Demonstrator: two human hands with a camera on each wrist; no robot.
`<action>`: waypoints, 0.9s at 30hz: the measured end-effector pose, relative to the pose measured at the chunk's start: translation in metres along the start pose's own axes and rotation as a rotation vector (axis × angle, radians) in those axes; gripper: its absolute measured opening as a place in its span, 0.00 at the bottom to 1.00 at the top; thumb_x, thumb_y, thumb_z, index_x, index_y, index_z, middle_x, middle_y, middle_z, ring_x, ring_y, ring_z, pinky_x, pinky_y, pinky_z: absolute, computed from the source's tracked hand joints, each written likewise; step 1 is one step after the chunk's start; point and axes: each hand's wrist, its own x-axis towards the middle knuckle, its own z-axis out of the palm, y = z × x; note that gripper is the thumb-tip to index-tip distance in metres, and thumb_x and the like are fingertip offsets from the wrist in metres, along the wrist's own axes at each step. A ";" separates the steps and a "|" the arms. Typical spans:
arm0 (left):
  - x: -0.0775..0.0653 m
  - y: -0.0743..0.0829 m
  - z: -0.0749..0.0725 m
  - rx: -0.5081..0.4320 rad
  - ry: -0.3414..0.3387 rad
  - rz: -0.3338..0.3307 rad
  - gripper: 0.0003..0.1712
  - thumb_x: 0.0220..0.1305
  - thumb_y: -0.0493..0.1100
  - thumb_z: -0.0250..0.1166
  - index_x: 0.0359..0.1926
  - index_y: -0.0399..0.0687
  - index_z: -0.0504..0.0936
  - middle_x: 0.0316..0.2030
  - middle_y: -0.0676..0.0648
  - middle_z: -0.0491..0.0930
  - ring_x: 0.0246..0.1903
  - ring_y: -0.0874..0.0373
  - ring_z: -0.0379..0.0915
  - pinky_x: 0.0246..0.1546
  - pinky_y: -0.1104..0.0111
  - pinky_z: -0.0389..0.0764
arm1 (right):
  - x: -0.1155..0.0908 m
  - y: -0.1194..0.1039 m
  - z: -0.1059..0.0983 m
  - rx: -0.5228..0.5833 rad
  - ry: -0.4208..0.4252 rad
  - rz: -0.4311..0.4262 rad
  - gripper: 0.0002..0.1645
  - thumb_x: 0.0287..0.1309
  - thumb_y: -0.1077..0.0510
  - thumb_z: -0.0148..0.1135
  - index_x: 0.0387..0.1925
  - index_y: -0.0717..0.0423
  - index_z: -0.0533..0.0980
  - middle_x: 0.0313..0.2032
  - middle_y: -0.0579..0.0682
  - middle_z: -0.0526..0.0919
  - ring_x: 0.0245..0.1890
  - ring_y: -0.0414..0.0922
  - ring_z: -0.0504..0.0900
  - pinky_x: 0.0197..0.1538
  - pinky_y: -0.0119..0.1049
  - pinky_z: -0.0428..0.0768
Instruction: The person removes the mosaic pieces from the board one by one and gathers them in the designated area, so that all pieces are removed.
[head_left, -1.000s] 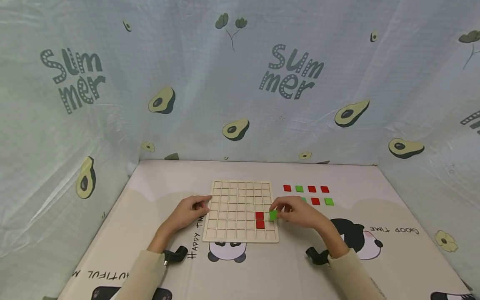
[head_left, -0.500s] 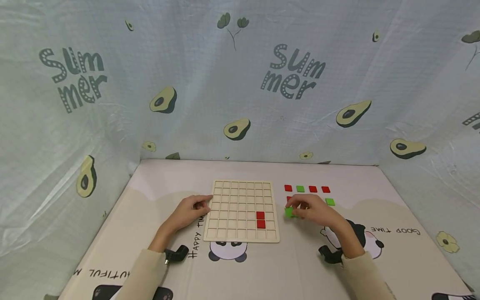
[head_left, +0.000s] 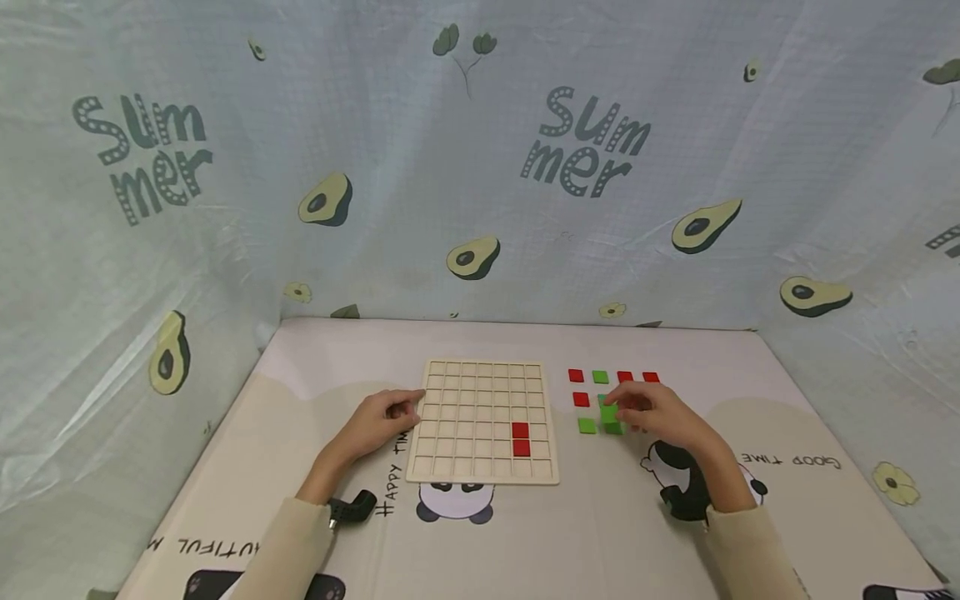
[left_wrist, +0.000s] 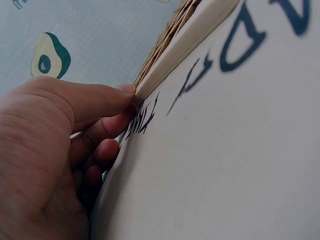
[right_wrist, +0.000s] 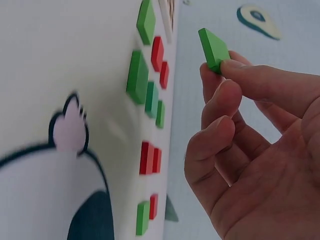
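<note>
My left hand point(head_left: 384, 421) lies at the left edge of the square wooden grid board point(head_left: 457, 433), index finger and thumb touching its side. In the left wrist view the thumb point(left_wrist: 102, 97) is against the board's pale edge point(left_wrist: 187, 42). To the right of the board, my right hand point(head_left: 660, 412) pinches a green square tile point(right_wrist: 215, 50) between thumb and fingertips, held above the table. In the head view this tile overlaps another green tile point(head_left: 612, 428) lying below. Two red tiles point(head_left: 521, 431) sit one above the other in neighbouring cells at the board's lower right.
Loose red and green tiles lie in rows right of the board, including a red tile point(head_left: 581, 400), a green tile point(head_left: 587, 426) and a teal-green tile point(right_wrist: 151, 100). My right hand hides some of them in the head view. A patterned curtain point(head_left: 390, 250) stands behind the table.
My right hand has moved right, from over the board's right edge to above the loose tiles, with the green tile still pinched. The left hand stays at the board's edge.
</note>
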 end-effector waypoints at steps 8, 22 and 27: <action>-0.001 -0.001 0.000 0.000 0.006 -0.001 0.28 0.67 0.42 0.69 0.66 0.38 0.79 0.34 0.52 0.79 0.33 0.62 0.70 0.36 0.72 0.71 | -0.006 0.013 -0.012 0.015 0.021 0.000 0.10 0.68 0.64 0.62 0.49 0.60 0.82 0.38 0.55 0.80 0.27 0.51 0.80 0.31 0.34 0.80; -0.001 0.002 0.000 -0.007 -0.002 0.002 0.28 0.67 0.41 0.70 0.66 0.38 0.79 0.34 0.51 0.79 0.34 0.59 0.69 0.37 0.71 0.71 | -0.018 0.032 -0.025 0.000 0.054 0.082 0.13 0.68 0.64 0.61 0.51 0.62 0.81 0.38 0.56 0.80 0.30 0.44 0.78 0.33 0.33 0.79; -0.002 0.002 0.000 -0.018 0.002 -0.002 0.28 0.67 0.41 0.70 0.66 0.38 0.79 0.35 0.51 0.79 0.34 0.59 0.70 0.38 0.72 0.71 | -0.018 0.036 -0.025 -0.010 0.031 0.110 0.13 0.67 0.65 0.60 0.51 0.63 0.81 0.36 0.55 0.79 0.30 0.43 0.77 0.33 0.33 0.79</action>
